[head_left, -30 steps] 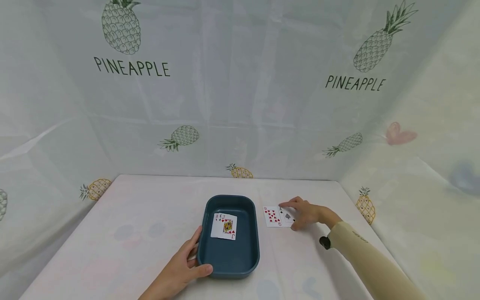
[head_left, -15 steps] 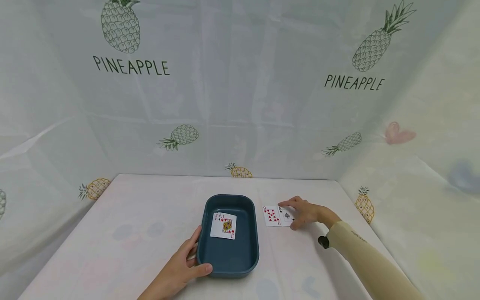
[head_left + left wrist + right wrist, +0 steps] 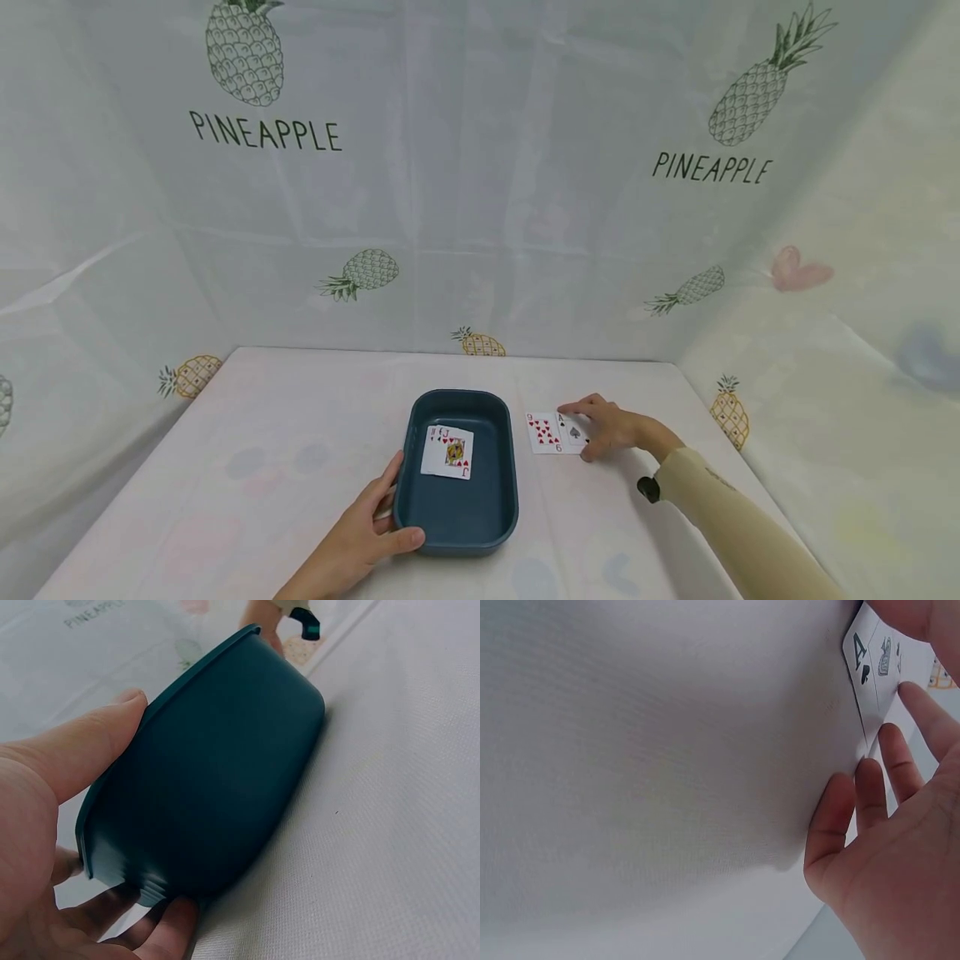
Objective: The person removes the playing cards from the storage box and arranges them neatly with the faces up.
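My left hand (image 3: 367, 533) grips the dark-blue, rounded-rectangular plastic tray (image 3: 465, 512) at its eight o'clock. Nothing has visibly shifted, so the white ace-of-spades playing card (image 3: 575, 432) remains outside, towards two-thirty; my half-curled right hand (image 3: 615, 427) spans it, pinching or not I cannot tell.

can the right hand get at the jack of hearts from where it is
Probably yes: the jack of hearts lies face up, uncovered, in the open blue tray; the right hand, at the ace of spades, would only need to clear the tray's rim.
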### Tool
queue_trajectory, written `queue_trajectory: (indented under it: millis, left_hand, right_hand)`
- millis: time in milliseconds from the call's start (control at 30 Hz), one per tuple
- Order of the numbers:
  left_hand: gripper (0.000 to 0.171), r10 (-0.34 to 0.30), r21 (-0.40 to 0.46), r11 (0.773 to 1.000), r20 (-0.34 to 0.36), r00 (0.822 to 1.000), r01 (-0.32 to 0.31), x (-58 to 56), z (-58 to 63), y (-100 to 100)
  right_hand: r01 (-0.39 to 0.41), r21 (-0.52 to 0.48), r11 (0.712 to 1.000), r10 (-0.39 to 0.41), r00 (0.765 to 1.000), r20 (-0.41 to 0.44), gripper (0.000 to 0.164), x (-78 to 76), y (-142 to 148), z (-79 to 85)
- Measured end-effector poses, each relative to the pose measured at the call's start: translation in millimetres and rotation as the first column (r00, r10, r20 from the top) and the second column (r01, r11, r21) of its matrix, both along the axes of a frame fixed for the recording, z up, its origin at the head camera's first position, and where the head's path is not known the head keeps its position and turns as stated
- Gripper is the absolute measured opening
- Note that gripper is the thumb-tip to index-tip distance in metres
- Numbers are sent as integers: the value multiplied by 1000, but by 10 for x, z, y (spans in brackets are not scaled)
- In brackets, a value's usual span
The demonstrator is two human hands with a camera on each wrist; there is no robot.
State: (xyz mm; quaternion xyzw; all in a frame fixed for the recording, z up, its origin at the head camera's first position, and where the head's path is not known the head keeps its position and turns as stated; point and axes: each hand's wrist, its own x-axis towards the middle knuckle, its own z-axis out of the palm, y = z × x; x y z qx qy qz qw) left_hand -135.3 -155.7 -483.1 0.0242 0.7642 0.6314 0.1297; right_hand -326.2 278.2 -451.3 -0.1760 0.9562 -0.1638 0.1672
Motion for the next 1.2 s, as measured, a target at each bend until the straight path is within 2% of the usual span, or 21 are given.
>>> queue_trajectory:
  millis: [133, 267, 500, 700, 800, 933, 1100, 1200]
  left_hand:
    - [109, 9, -25, 1000, 15, 1000, -9, 12, 4, -3]
    - [109, 13, -30, 999, 11, 1000, -13, 12, 2, -4]
    - [106, 5, -10, 1000, 8, 1000, -4, 8, -20, 1]
    - [107, 4, 3, 1000, 5, 1000, -4, -7, -22, 3]
    - [108, 9, -14, 1000, 8, 1000, -9, -12, -15, 12]
    - [108, 16, -29, 999, 7, 1000, -16, -13, -4, 20]
    - [107, 22, -32, 999, 6, 1000, -22, -12, -4, 26]
    - [108, 29, -46, 999, 6, 1000, -28, -14, -9, 28]
  right_hand:
    - [-25, -20, 999, 24, 1000, -10, 86, 18, -1, 5]
    - [-85, -29, 996, 83, 994, -69, 87, 55, -41, 52]
    - [-240, -86, 967, 218, 954, -205, 82, 133, -250, 255]
    - [-265, -166, 950, 211, 935, -284, 75, 193, -499, 442]
    - [-259, -206, 944, 191, 935, -301, 74, 264, -644, 507]
    - [-240, -268, 933, 162, 946, -282, 73, 378, -863, 585]
    - [-194, -340, 920, 139, 974, -180, 73, 483, -1157, 657]
    - [-182, -360, 915, 142, 980, -137, 72, 518, -1312, 669]
